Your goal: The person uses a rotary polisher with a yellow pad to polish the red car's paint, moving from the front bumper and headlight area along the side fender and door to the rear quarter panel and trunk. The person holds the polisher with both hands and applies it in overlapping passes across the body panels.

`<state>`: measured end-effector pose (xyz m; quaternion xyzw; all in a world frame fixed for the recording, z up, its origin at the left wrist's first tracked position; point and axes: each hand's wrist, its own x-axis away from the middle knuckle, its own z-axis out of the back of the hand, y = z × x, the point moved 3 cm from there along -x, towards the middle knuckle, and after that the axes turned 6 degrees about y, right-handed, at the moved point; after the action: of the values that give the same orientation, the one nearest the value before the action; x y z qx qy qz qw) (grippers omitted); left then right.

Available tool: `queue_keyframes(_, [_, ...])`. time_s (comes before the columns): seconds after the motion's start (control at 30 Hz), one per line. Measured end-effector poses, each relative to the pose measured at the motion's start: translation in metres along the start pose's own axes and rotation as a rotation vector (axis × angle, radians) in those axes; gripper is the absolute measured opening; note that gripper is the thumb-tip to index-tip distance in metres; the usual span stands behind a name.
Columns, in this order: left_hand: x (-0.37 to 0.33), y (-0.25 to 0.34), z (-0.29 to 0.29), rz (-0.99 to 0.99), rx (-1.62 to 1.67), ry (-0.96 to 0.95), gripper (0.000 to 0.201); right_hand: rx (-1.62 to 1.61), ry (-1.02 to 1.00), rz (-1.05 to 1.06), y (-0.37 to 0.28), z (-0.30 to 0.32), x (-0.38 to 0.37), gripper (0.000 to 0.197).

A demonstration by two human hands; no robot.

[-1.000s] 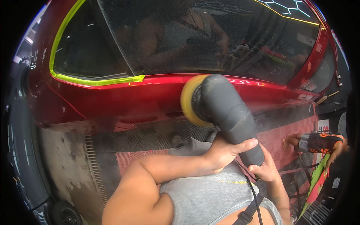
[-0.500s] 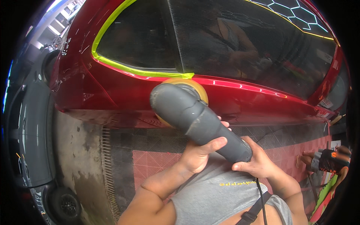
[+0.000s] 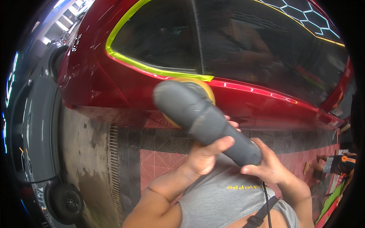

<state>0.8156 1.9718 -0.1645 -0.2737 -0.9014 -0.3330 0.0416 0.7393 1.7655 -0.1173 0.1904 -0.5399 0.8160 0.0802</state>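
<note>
Both hands hold a dark grey electric polisher [image 3: 207,119], slanted with its head up and to the left. My left hand [image 3: 205,157] wraps around the middle of its body, thumb on top and fingertips showing on the far side. At the rear end my right hand [image 3: 268,167] grips the handle, where a black cord [image 3: 266,201] hangs down. Behind the head, the polisher's yellow round pad [image 3: 207,89] is against the red car's side panel [image 3: 133,87], just below the window. Bright yellow-green masking tape [image 3: 110,41] edges the rear side window; its loose end sits by the pad.
A dark grey vehicle [image 3: 42,133] stands at the left, beyond a concrete strip with a drain grate [image 3: 114,163]. Red and black floor tiles [image 3: 163,163] lie beneath the car. Another person [image 3: 338,165] is at the far right.
The view has shifted, so the car appears further right. Against the car, the polisher has moved slightly left along the panel below the tape. Both hands keep their grip.
</note>
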Motion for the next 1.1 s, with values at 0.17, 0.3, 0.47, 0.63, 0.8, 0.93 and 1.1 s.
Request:
queue_keyframes(0.17, [-0.001,-0.017,-0.012,0.107,-0.001,-0.005,0.065,-0.09,0.063,-0.049,0.013,0.008,0.019,0.095])
queue_keyframes(0.3, [0.002,0.006,0.008,-0.016,-0.058,0.02,0.064,-0.039,-0.009,0.022,0.002,-0.011,-0.01,0.095])
queue_keyframes(0.47, [-0.002,0.056,0.052,-0.2,-0.121,0.043,0.065,-0.013,-0.128,0.206,-0.009,-0.055,-0.077,0.096])
queue_keyframes(0.63, [-0.001,0.114,0.079,-0.345,-0.228,0.062,0.075,-0.068,-0.174,0.315,-0.033,-0.101,-0.125,0.098])
queue_keyframes(0.8, [-0.006,0.111,0.092,-0.315,-0.226,0.021,0.081,0.035,-0.11,0.323,-0.031,-0.101,-0.127,0.096])
queue_keyframes(0.93, [-0.013,0.052,0.089,-0.233,-0.189,-0.09,0.087,0.14,-0.03,0.265,0.019,-0.078,-0.098,0.098])
queue_keyframes(1.1, [-0.034,-0.05,0.078,-0.087,-0.318,-0.238,0.088,0.16,0.134,0.175,0.121,-0.037,-0.063,0.106])
